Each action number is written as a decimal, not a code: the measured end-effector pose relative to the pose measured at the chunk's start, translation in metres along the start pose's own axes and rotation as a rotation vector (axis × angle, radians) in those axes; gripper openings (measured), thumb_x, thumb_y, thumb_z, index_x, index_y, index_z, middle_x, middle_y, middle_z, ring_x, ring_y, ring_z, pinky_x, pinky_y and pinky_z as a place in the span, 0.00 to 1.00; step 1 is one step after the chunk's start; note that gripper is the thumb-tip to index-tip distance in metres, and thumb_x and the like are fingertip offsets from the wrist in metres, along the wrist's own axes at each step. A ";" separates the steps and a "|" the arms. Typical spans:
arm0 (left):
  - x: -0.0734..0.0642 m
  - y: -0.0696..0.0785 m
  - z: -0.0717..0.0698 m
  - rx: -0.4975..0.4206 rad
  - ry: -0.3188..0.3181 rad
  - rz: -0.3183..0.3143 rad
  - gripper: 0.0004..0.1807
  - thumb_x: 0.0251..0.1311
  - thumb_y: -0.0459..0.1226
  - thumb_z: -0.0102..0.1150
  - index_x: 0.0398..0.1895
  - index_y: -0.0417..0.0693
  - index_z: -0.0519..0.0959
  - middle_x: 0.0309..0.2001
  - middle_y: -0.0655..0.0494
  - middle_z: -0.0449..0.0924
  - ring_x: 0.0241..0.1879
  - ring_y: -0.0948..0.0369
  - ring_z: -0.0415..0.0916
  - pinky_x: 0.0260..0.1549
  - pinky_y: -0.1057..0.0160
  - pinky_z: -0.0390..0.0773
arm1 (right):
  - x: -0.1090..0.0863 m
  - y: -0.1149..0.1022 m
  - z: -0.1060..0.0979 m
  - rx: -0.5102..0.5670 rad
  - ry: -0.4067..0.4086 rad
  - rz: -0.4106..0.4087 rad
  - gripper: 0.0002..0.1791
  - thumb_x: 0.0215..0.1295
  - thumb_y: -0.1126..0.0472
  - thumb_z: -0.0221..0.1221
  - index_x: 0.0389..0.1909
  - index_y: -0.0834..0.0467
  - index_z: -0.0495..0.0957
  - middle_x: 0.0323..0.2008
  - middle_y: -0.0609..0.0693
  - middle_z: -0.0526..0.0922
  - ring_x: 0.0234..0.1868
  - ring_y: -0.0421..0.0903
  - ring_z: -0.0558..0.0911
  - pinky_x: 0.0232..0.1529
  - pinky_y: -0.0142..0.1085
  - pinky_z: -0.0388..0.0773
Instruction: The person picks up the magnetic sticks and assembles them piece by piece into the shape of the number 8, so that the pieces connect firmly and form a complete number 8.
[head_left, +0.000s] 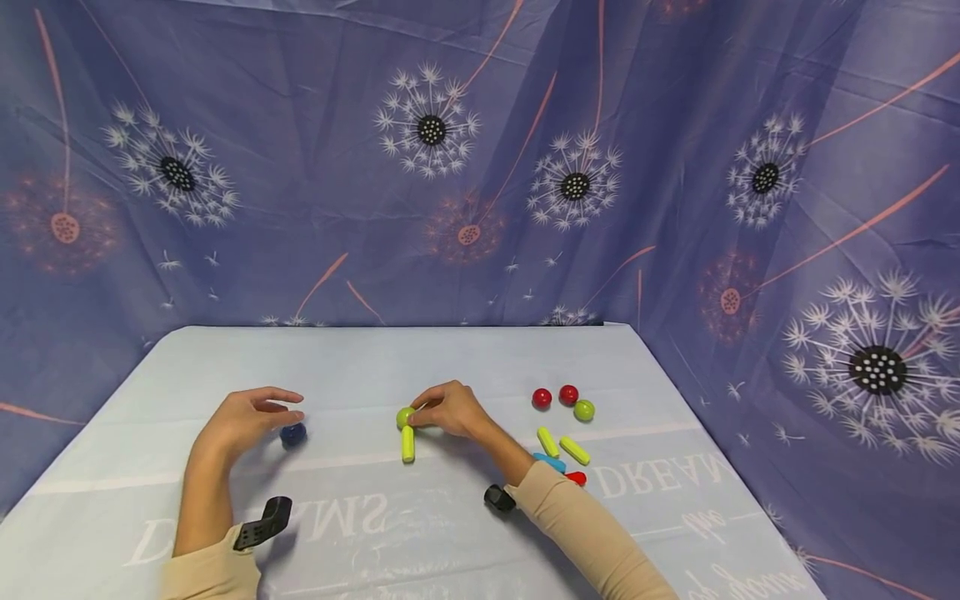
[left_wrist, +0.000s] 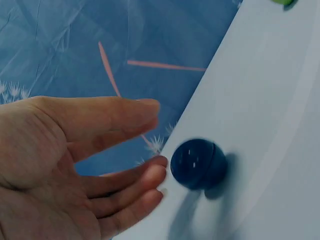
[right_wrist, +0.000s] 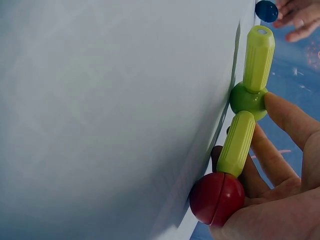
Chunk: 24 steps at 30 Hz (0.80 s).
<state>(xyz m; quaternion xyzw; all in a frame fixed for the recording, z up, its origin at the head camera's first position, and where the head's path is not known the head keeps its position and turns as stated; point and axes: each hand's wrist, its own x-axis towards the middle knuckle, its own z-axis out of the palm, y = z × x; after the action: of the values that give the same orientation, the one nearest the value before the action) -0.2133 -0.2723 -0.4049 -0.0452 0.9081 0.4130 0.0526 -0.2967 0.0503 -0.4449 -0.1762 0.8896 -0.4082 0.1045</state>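
Right hand (right_wrist: 281, 211), glossy ball (right_wrist: 217, 197), ribbed rod (right_wrist: 237, 145)

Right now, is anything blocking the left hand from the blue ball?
Nothing visible is in the way. In the left wrist view, no other thing lies between the left hand and the blue ball.

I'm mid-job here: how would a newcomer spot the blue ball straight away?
Find the pale table, then the left grip over its left part. Just beside that grip is the blue ball, dark and glossy; every other ball in view is red or green.
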 end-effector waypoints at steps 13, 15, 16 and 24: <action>0.001 -0.018 -0.005 -0.072 -0.142 0.005 0.30 0.59 0.40 0.70 0.63 0.33 0.76 0.51 0.36 0.85 0.40 0.62 0.81 0.39 0.59 0.78 | 0.001 -0.001 -0.001 -0.018 0.002 0.002 0.13 0.53 0.47 0.75 0.39 0.46 0.90 0.34 0.40 0.89 0.36 0.38 0.81 0.37 0.33 0.77; 0.001 -0.020 -0.004 -0.068 -0.134 0.009 0.29 0.59 0.39 0.70 0.61 0.33 0.77 0.50 0.36 0.85 0.39 0.62 0.80 0.38 0.59 0.77 | 0.001 -0.001 -0.001 -0.020 0.003 0.000 0.13 0.53 0.47 0.75 0.39 0.46 0.90 0.34 0.40 0.89 0.36 0.37 0.81 0.37 0.33 0.77; 0.001 -0.021 -0.004 -0.065 -0.130 0.008 0.28 0.59 0.39 0.70 0.60 0.33 0.78 0.50 0.37 0.85 0.39 0.62 0.79 0.37 0.59 0.76 | 0.001 -0.001 -0.001 -0.021 0.003 0.000 0.13 0.53 0.47 0.75 0.39 0.46 0.90 0.34 0.40 0.89 0.36 0.37 0.81 0.37 0.33 0.77; 0.002 -0.023 -0.001 -0.081 -0.120 -0.033 0.26 0.60 0.40 0.70 0.58 0.35 0.80 0.46 0.47 0.87 0.40 0.62 0.77 0.38 0.59 0.76 | 0.002 0.000 0.000 -0.015 0.000 0.027 0.13 0.52 0.47 0.76 0.38 0.45 0.91 0.34 0.40 0.89 0.36 0.38 0.81 0.37 0.34 0.77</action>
<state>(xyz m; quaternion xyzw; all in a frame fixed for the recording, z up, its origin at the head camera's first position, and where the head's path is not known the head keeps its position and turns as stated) -0.2128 -0.2882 -0.4222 -0.0376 0.8849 0.4506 0.1120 -0.2980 0.0495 -0.4446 -0.1653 0.8948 -0.4002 0.1088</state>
